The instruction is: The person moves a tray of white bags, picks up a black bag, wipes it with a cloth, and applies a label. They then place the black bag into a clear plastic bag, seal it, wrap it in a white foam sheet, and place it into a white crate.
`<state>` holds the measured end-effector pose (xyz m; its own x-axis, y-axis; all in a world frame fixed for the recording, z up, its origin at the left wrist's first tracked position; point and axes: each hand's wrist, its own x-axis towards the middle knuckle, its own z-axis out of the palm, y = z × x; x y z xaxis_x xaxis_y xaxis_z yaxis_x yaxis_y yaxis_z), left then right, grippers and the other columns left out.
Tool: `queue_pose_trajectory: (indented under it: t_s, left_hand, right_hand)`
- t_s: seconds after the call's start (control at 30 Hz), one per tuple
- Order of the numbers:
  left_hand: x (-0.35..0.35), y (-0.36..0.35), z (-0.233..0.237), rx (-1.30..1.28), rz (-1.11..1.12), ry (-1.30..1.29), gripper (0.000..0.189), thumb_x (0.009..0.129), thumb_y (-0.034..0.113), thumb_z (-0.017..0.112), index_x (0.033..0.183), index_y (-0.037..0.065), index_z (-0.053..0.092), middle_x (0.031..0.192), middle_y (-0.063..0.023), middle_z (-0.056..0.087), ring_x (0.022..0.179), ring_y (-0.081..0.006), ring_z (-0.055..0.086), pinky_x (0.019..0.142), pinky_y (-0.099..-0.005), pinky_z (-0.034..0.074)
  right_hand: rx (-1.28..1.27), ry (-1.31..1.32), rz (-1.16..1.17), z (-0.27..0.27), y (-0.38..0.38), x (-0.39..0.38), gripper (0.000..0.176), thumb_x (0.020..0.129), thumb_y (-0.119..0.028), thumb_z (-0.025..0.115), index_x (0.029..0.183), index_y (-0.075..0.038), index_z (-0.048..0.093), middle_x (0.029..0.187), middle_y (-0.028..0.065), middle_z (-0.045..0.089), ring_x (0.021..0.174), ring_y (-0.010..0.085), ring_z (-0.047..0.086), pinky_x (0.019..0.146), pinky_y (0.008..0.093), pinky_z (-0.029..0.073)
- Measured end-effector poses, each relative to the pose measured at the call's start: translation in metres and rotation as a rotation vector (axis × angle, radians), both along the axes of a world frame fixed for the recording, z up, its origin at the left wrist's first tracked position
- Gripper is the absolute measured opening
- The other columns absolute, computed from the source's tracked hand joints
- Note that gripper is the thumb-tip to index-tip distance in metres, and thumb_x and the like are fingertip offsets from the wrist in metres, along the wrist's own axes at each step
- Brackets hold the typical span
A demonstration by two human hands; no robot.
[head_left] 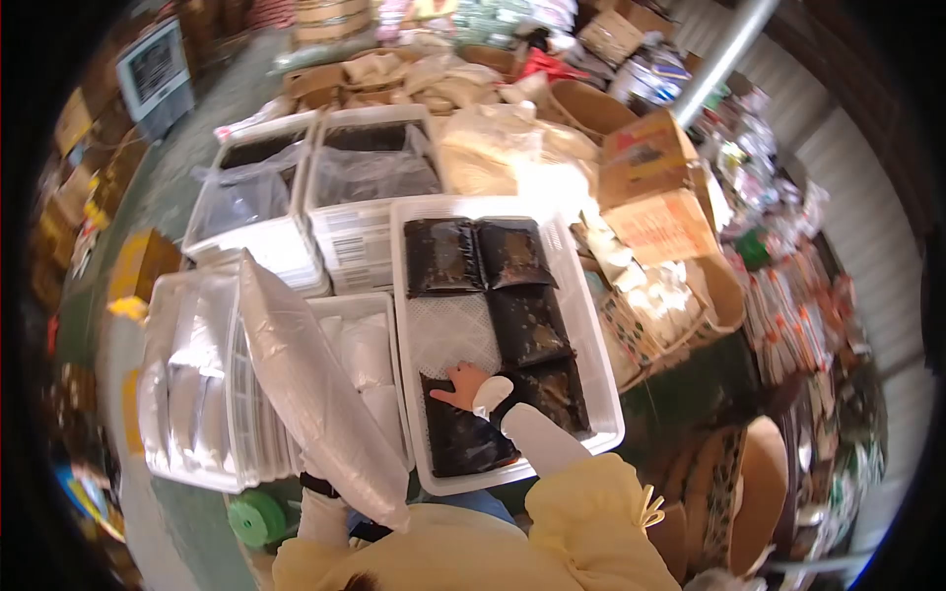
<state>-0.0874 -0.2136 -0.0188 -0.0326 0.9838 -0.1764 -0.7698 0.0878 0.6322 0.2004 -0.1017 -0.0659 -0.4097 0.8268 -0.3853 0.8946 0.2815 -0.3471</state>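
Observation:
My right hand (pixel 461 386) is open, its fingers spread over the upper edge of a dark filled packet (pixel 463 440) in a white plastic crate (pixel 406 340). Several similar dark packets (pixel 532 327) lie in that crate, and its patterned bottom (pixel 453 330) shows above my hand. On the left, a long, pale, shiny plastic bag (pixel 320 394) slants over the neighbouring crates. My left wrist (pixel 320 485) goes in under this bag. The left hand itself is hidden behind it, so its grip does not show.
Crates with pale packets (pixel 197 374) stand at the left. Behind them, two white crates (pixel 372 167) hold dark contents under clear film. Open cardboard boxes (pixel 655 231) stand at the right, and a green round object (pixel 256 519) sits low at the left.

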Motion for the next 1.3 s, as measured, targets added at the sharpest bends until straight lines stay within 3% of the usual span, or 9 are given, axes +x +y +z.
queue_pose_trajectory:
  t_s: [0.13, 0.27, 0.37, 0.7, 0.8, 1.0, 1.1, 1.13, 1.3]
  left_hand:
    - [0.036, -0.012, 0.011, 0.046, 0.116, 0.053, 0.052, 0.087, 0.039, 0.048, 0.125, 0.004, 0.044, 0.118, -0.0108, 0.055, 0.104, -0.0259, 0.055, 0.088, -0.0367, 0.047]
    - [0.054, -0.016, 0.017, 0.097, 0.194, 0.099, 0.053, 0.088, 0.040, 0.048, 0.126, 0.004, 0.043, 0.118, -0.0109, 0.055, 0.104, -0.0261, 0.055, 0.088, -0.0368, 0.047]
    - [0.057, -0.011, 0.020, 0.136, 0.225, 0.129, 0.053, 0.088, 0.041, 0.047, 0.126, 0.004, 0.043, 0.119, -0.0109, 0.054, 0.104, -0.0262, 0.055, 0.089, -0.0368, 0.047]
    - [0.052, 0.026, 0.025, -0.072, 0.262, 0.036, 0.063, 0.085, 0.049, 0.049, 0.129, 0.006, 0.040, 0.123, -0.0113, 0.052, 0.108, -0.0274, 0.053, 0.092, -0.0392, 0.045]
    - [0.044, 0.041, 0.020, -0.050, 0.231, 0.012, 0.065, 0.084, 0.050, 0.051, 0.131, 0.006, 0.039, 0.124, -0.0115, 0.051, 0.110, -0.0277, 0.052, 0.093, -0.0400, 0.044]
    - [0.032, 0.065, 0.020, -0.093, 0.151, -0.025, 0.067, 0.083, 0.050, 0.054, 0.132, 0.007, 0.038, 0.125, -0.0120, 0.050, 0.111, -0.0279, 0.052, 0.095, -0.0411, 0.043]
    - [0.032, 0.065, 0.019, -0.089, 0.157, -0.031, 0.067, 0.083, 0.049, 0.053, 0.133, 0.007, 0.037, 0.126, -0.0119, 0.050, 0.111, -0.0279, 0.051, 0.095, -0.0412, 0.043]
    - [0.033, 0.064, 0.019, -0.092, 0.179, -0.015, 0.067, 0.084, 0.049, 0.053, 0.133, 0.007, 0.037, 0.126, -0.0117, 0.050, 0.112, -0.0278, 0.051, 0.095, -0.0411, 0.043]
    - [0.036, 0.061, 0.018, -0.098, 0.216, -0.020, 0.063, 0.085, 0.048, 0.052, 0.133, 0.008, 0.037, 0.127, -0.0107, 0.049, 0.112, -0.0273, 0.051, 0.095, -0.0406, 0.043]
  right_hand:
    - [0.049, 0.246, 0.091, -0.019, 0.007, -0.007, 0.056, 0.081, -0.043, 0.055, 0.113, 0.003, 0.051, 0.109, 0.0252, 0.052, 0.106, 0.0401, 0.049, 0.089, 0.0461, 0.043]
    - [0.015, 0.147, 0.012, -0.028, 0.014, -0.036, 0.044, 0.080, -0.034, 0.057, 0.106, 0.001, 0.052, 0.106, 0.0227, 0.053, 0.103, 0.0378, 0.050, 0.088, 0.0459, 0.044]
    - [-0.035, 0.080, -0.046, -0.022, 0.019, -0.045, 0.045, 0.078, -0.033, 0.060, 0.107, 0.001, 0.053, 0.107, 0.0223, 0.053, 0.104, 0.0382, 0.050, 0.088, 0.0460, 0.044]
    - [-0.335, 0.252, 0.016, -0.032, 0.057, -0.038, 0.055, 0.068, -0.039, 0.068, 0.104, 0.002, 0.059, 0.103, 0.0212, 0.061, 0.096, 0.0364, 0.057, 0.086, 0.0385, 0.046]
    - [-0.391, 0.140, 0.202, -0.077, 0.077, -0.040, 0.065, 0.064, -0.043, 0.071, 0.107, 0.004, 0.058, 0.105, 0.0208, 0.060, 0.098, 0.0348, 0.057, 0.087, 0.0376, 0.044]
    - [-0.454, 0.463, 0.537, -0.036, 0.083, 0.001, 0.074, 0.062, -0.049, 0.073, 0.110, 0.005, 0.057, 0.110, 0.0210, 0.059, 0.100, 0.0337, 0.057, 0.089, 0.0364, 0.043]
    - [-0.550, 0.401, 0.191, 0.020, 0.066, 0.010, 0.080, 0.061, -0.054, 0.073, 0.112, 0.006, 0.056, 0.112, 0.0208, 0.059, 0.101, 0.0324, 0.056, 0.088, 0.0352, 0.042]
    - [-0.561, 0.455, 0.095, 0.017, 0.055, 0.009, 0.076, 0.066, -0.056, 0.069, 0.109, 0.005, 0.058, 0.109, 0.0206, 0.060, 0.099, 0.0323, 0.057, 0.087, 0.0361, 0.043]
    - [-0.342, 0.420, 0.002, 0.019, 0.038, -0.001, 0.058, 0.077, -0.049, 0.059, 0.100, 0.004, 0.062, 0.098, 0.0237, 0.062, 0.089, 0.0364, 0.059, 0.080, 0.0380, 0.044]
